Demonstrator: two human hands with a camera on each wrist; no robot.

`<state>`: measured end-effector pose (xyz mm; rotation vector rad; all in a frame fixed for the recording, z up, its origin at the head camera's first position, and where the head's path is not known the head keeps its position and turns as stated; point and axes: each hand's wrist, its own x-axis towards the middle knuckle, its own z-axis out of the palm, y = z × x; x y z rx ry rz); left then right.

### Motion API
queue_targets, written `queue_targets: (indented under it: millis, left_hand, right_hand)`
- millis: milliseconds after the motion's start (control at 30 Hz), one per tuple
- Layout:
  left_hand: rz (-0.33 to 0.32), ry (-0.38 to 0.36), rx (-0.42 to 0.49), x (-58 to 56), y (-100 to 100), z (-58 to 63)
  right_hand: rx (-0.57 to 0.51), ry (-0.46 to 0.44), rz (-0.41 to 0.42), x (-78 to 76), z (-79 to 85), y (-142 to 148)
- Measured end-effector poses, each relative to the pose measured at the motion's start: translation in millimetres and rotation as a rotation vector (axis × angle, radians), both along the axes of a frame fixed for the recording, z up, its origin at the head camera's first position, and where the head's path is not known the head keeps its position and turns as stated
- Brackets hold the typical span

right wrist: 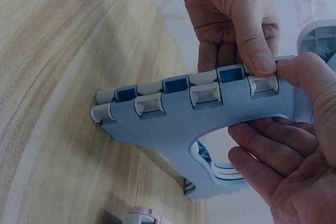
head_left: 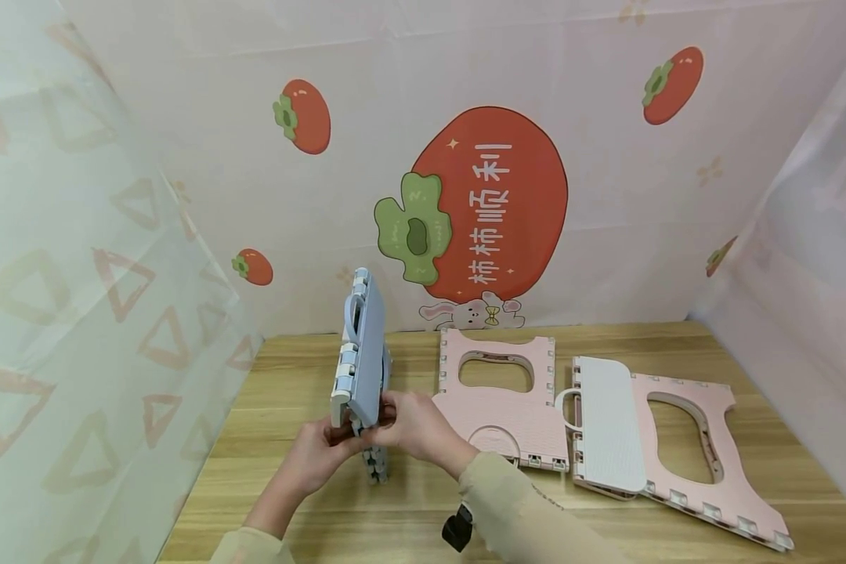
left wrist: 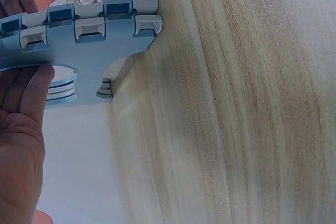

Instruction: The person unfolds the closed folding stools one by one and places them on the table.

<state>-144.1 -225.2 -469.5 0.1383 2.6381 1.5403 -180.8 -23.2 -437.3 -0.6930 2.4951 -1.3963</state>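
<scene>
A light blue folding stool with white hinge pieces stands edge-on at the left of the table, its carry handle facing left. My left hand grips its near side low down, thumb on the hinged edge in the right wrist view. Opposite it, my right hand holds the same panel. In the right wrist view, the thumb of my right hand presses the hinged edge while the fingers reach under into the cut-out. The left wrist view shows fingers of my left hand in the cut-out too.
Right of the blue stool, a pink folding stool lies flat on the wooden table. Beside it lies another folding stool with a white top and pink legs. A wall sheet printed with persimmons stands behind.
</scene>
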Motion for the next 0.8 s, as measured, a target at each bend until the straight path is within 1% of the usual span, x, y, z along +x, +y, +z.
queue_targets:
  millis: [267, 333, 500, 800]
  left_hand:
    - [-0.025, 0.028, -0.006, -2.0, -1, 0.0]
    - [-0.035, 0.034, 0.005, -2.2, -2, 0.0]
    - [-0.048, 0.044, 0.009, -1.3, -4, 1.2]
    - [-0.033, 0.044, -0.004, -1.5, -3, 1.2]
  right_hand:
    - [0.013, 0.056, 0.004, 0.3, -1.6, 3]
    - [0.013, 0.063, 0.003, 0.8, -2.2, 4]
    - [-0.006, 0.055, 0.006, 1.6, -2.8, 7]
    - [-0.037, 0.051, 0.011, 1.5, -4.8, 12]
